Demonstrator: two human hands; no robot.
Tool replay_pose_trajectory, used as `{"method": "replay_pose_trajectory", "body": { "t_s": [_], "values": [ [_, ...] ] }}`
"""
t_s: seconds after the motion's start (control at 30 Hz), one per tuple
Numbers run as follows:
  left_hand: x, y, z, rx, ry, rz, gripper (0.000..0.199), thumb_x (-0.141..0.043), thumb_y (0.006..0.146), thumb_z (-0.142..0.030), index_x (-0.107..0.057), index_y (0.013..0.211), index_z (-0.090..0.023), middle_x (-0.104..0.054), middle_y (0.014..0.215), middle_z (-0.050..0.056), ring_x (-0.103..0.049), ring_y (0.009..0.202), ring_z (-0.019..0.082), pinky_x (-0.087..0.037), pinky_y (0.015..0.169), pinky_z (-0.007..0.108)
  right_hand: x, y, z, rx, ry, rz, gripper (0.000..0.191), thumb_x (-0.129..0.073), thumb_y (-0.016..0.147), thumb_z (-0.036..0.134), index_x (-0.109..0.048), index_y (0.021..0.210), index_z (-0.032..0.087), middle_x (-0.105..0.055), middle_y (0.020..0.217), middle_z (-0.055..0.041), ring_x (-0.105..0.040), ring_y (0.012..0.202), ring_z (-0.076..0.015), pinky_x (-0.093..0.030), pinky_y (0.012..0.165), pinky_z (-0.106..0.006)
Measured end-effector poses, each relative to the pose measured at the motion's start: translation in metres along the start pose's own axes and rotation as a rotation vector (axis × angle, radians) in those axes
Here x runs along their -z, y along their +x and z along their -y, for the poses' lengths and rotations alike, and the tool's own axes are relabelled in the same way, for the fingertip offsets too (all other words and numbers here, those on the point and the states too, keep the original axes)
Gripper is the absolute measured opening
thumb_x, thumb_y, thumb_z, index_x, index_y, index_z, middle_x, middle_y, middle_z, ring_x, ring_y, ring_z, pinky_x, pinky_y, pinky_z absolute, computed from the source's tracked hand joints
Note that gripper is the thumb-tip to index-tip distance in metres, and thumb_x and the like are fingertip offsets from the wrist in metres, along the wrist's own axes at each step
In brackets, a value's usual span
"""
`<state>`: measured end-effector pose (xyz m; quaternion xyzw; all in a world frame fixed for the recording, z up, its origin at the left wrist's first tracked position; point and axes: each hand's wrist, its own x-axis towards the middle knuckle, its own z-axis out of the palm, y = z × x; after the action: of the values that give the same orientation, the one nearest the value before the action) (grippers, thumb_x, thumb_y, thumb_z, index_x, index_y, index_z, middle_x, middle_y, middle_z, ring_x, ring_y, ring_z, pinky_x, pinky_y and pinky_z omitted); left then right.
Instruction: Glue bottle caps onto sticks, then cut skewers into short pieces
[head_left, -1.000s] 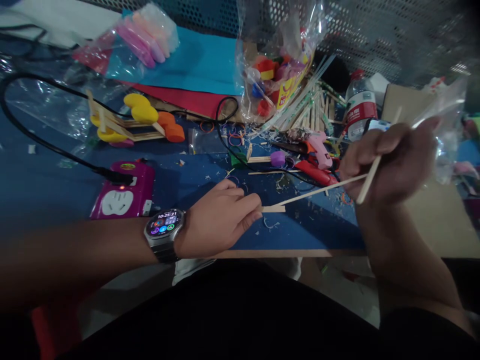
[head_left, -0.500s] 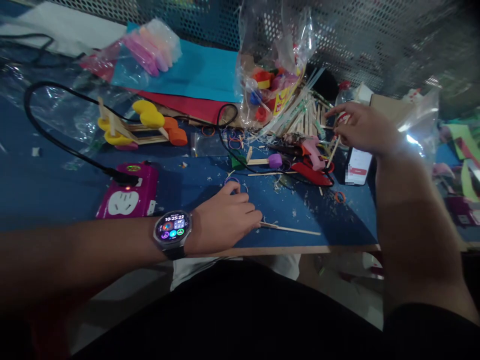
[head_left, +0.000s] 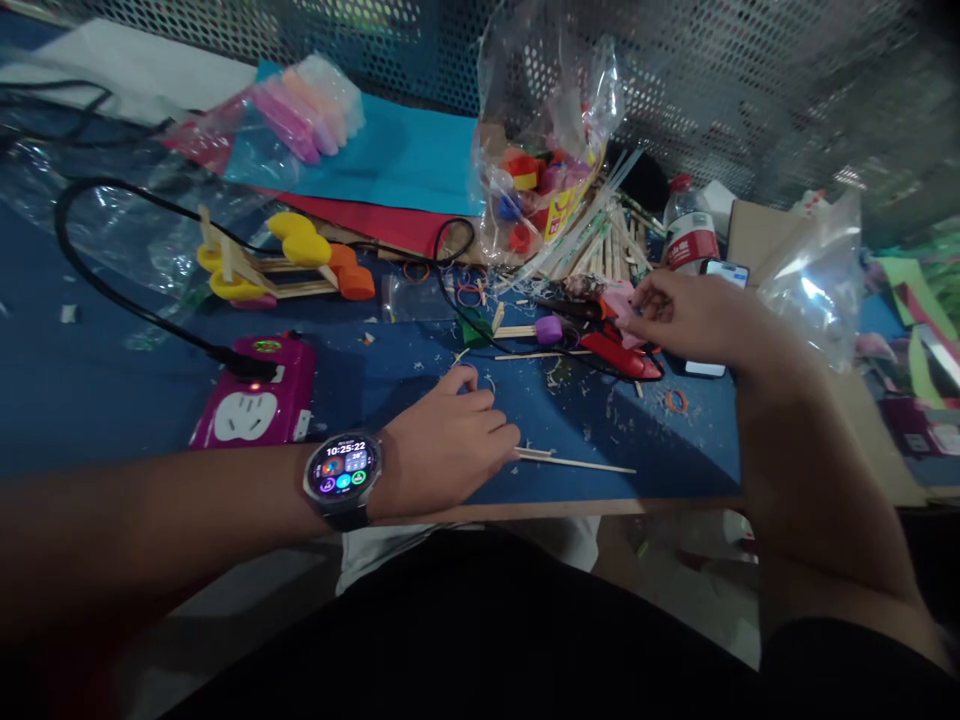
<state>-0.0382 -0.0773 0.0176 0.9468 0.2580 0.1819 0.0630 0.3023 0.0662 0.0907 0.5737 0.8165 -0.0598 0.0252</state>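
Note:
My left hand (head_left: 454, 440), with a smartwatch (head_left: 343, 475) on its wrist, rests low over the front of the blue table. Its closed fingers pinch thin wooden sticks (head_left: 577, 462), which stick out to the right along the table edge. At the right, my right hand (head_left: 686, 315) has its fingers bent but apart. Its fingertips are at a pink glue gun (head_left: 619, 302), which they partly cover; a firm grip cannot be made out. Beside the gun lie red-handled pliers (head_left: 619, 355) and a purple cap on sticks (head_left: 548, 329).
A magenta power socket (head_left: 262, 390) with a black cable stands at left. Behind it sits a stick frame with yellow and orange caps (head_left: 356, 282). A plastic bag of caps (head_left: 555, 190), a bundle of sticks (head_left: 611, 230), a bottle (head_left: 690, 235) and a phone (head_left: 705, 368) line the back right.
My right hand has come down and left, from beside the bottle to the glue gun. The bottle shows more fully now. My left hand stays on the sticks.

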Motion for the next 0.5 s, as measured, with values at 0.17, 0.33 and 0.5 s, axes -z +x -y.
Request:
{"method": "replay_pose_trajectory", "body": {
  "t_s": [0.17, 0.33, 0.5],
  "values": [
    [-0.002, -0.001, 0.000, 0.000, -0.003, 0.008, 0.028, -0.059, 0.111, -0.022, -0.066, 0.084, -0.019, -0.073, 0.077, 0.001, -0.059, 0.077, 0.022, -0.034, 0.103, 0.047, -0.019, 0.004, -0.010, 0.005, 0.043, -0.072, 0.044, -0.087, 0.085, 0.054, -0.069, 0.117, 0.030, -0.080, 0.101, -0.0080, -0.073, 0.084, -0.0324, -0.050, 0.068, -0.043],
    [-0.003, -0.001, 0.001, -0.004, -0.003, 0.003, 0.028, -0.058, 0.111, -0.021, -0.065, 0.084, -0.020, -0.072, 0.077, 0.000, -0.058, 0.076, 0.022, -0.035, 0.104, 0.047, -0.030, 0.005, 0.000, -0.074, 0.103, -0.056, 0.052, -0.078, 0.089, 0.037, -0.061, 0.137, 0.025, -0.076, 0.080, -0.0032, -0.071, 0.075, -0.0310, -0.046, 0.068, -0.042],
    [-0.002, -0.001, 0.001, -0.003, -0.017, 0.017, 0.027, -0.060, 0.109, -0.019, -0.065, 0.083, -0.019, -0.072, 0.076, 0.001, -0.058, 0.076, 0.021, -0.035, 0.103, 0.046, -0.030, 0.000, 0.001, -0.027, 0.191, -0.140, 0.050, -0.071, 0.088, 0.033, -0.058, 0.136, 0.027, -0.069, 0.077, 0.0008, -0.064, 0.068, -0.0260, -0.042, 0.067, -0.040]
  ]
}}
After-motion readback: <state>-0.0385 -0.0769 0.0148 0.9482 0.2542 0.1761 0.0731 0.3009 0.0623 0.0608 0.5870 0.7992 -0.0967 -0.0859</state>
